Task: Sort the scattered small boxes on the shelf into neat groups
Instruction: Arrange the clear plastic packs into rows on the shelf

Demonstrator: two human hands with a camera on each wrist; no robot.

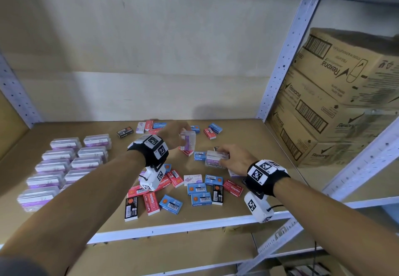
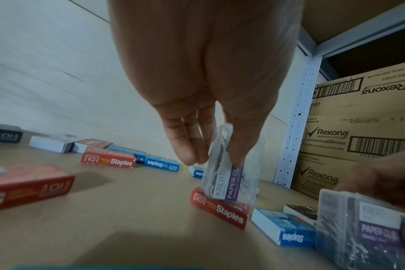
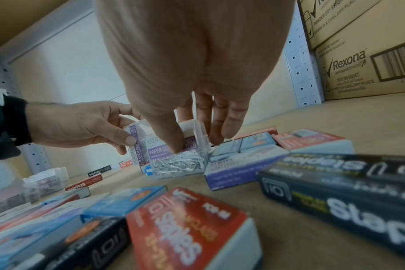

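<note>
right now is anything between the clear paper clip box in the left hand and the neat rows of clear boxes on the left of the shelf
Nothing visible blocks it. The left hand pinches the clear plastic paper clip box above the scattered staple boxes, and bare brown shelf board lies between it and the neat rows of clear boxes.

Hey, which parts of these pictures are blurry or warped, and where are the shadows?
Head view: shelf posts bow outward. Left wrist view: right hand and red box at the edges smear; shadow under left hand. Right wrist view: near staple boxes blurred.
</note>
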